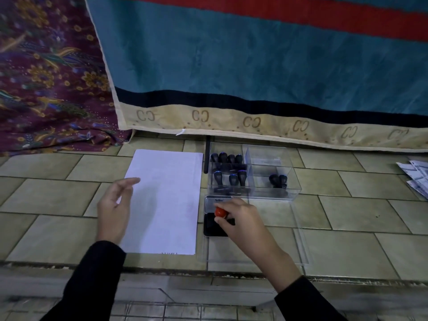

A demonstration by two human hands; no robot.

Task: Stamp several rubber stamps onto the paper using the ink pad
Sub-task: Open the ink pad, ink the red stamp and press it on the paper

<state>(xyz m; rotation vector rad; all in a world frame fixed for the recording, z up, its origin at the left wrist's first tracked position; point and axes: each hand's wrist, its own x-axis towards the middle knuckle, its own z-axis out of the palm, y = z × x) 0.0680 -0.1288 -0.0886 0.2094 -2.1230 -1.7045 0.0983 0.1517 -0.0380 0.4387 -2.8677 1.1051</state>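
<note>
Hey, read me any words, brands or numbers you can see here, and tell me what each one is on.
"Artline": ink pad lid, last letters blurry, beside the right hand gripping the red stamp.
"CC": repeated along the cloth's beige border.
Small dark print at the paper's near edge: too small to read.

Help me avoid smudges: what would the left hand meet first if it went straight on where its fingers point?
Likely the paper: the left hand points forward-right across its far left corner. Clearing that, the cloth is next; height unclear.
</note>
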